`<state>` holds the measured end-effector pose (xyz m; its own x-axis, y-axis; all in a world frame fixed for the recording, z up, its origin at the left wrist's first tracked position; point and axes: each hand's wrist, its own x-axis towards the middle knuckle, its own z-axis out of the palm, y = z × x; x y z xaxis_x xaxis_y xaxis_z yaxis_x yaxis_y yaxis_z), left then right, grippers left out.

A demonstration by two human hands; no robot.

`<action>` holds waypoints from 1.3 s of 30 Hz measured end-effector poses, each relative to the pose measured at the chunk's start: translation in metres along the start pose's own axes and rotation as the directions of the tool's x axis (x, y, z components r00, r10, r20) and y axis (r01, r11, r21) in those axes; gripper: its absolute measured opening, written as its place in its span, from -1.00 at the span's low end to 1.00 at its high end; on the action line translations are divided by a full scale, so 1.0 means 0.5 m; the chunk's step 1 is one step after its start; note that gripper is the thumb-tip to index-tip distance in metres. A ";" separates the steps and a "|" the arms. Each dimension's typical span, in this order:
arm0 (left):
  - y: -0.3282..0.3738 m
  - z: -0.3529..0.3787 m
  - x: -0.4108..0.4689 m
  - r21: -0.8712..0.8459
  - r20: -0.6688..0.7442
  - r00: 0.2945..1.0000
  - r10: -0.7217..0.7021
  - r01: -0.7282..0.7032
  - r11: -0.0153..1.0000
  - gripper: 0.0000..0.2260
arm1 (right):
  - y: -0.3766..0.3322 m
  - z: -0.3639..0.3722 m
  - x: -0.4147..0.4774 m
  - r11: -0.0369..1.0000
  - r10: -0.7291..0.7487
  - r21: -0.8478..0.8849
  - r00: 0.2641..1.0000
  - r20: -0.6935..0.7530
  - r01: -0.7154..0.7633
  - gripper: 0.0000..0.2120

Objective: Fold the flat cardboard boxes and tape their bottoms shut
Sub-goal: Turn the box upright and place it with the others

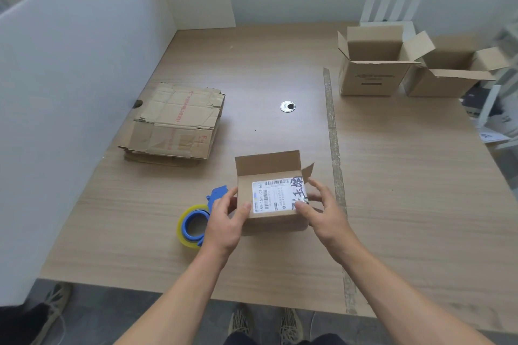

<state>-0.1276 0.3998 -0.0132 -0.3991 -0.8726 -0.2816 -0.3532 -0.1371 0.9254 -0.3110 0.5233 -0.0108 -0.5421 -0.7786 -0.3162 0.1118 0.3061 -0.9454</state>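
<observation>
A small cardboard box (273,221) with a white shipping label stands on the wooden table (406,190) near its front edge. One long flap is folded down and carries the label; the far flap and a right side flap stand up. My left hand (225,220) grips the box's left side, thumb on the labelled flap. My right hand (322,211) holds the right side, thumb on the flap, fingers at the side flap. A blue tape dispenser (197,218) with a roll of clear yellowish tape lies just left of my left hand.
A stack of flat cardboard boxes (173,123) lies at the left by the white partition (70,78). Two erected boxes, one (372,64) and another (451,73), stand open at the far right. A metal cable grommet (287,107) sits mid-table. A tape strip (335,148) runs along the table.
</observation>
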 end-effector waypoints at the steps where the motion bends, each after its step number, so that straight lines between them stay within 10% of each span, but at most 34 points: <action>1: -0.007 0.000 -0.004 0.025 -0.004 1.000 -0.005 0.005 1.000 -0.65 | 0.008 -0.001 0.000 1.000 -0.004 -0.014 1.000 0.016 0.004 -0.51; 18: -0.058 0.036 -0.042 0.105 0.083 0.978 -0.192 0.183 0.977 -0.65 | 0.123 -0.023 0.003 0.985 0.138 -0.114 0.989 0.053 -0.131 -0.57; 25: -0.019 0.041 -0.029 0.054 0.039 0.995 -0.092 0.090 0.994 -0.59 | 0.093 -0.026 0.028 0.987 0.119 0.105 0.993 0.008 -0.119 -0.40; 33: -0.025 0.025 -0.037 0.103 0.171 0.980 -0.096 0.080 0.991 -0.53 | 0.077 -0.050 0.013 0.990 0.006 -0.141 0.997 -0.075 -0.017 -0.80; 39: -0.037 -0.004 -0.048 0.112 0.104 0.991 -0.084 0.072 0.991 -0.63 | 0.114 -0.084 0.002 0.975 0.070 -0.212 0.997 0.013 -0.066 -0.72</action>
<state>-0.1098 0.4222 -0.0232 -0.4540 -0.8044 -0.3833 -0.4734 -0.1467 0.8686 -0.3403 0.5630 -0.0618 -0.5222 -0.7621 -0.3827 -0.0323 0.4661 -0.8841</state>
